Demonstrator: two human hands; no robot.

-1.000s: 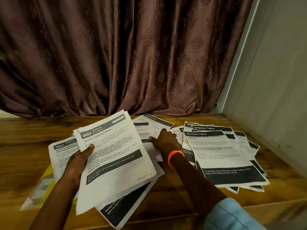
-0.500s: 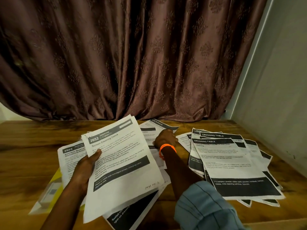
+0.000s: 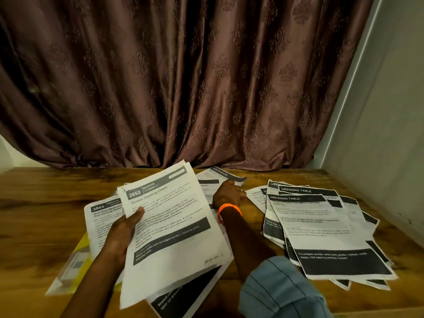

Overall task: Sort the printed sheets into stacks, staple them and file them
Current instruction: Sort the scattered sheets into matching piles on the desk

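— Maroon curtain (image 3: 183,88), patterned and pleated, is seen filling the back, with a wooden table (image 3: 41,203) spread below it!

— And on the right of that table?

— A fanned stack of sheets (image 3: 325,230) headed "DRESSING TABLE" is laid out, overlapping. Another spread of sheets (image 3: 101,216) is seen at the left, with a yellow folder (image 3: 80,255) tucked under it.

— What is held?

— A sheaf numbered 2652 (image 3: 169,226), "Screen Cleaning Check", is gripped at its left edge by the left hand (image 3: 124,232), thumb on top, and it is tilted up off the table.

— The right hand (image 3: 227,195)?

— It is reached forward, orange wristband (image 3: 227,208) showing, fingers curled onto a far sheet (image 3: 218,176); whether that sheet is pinched cannot be told.
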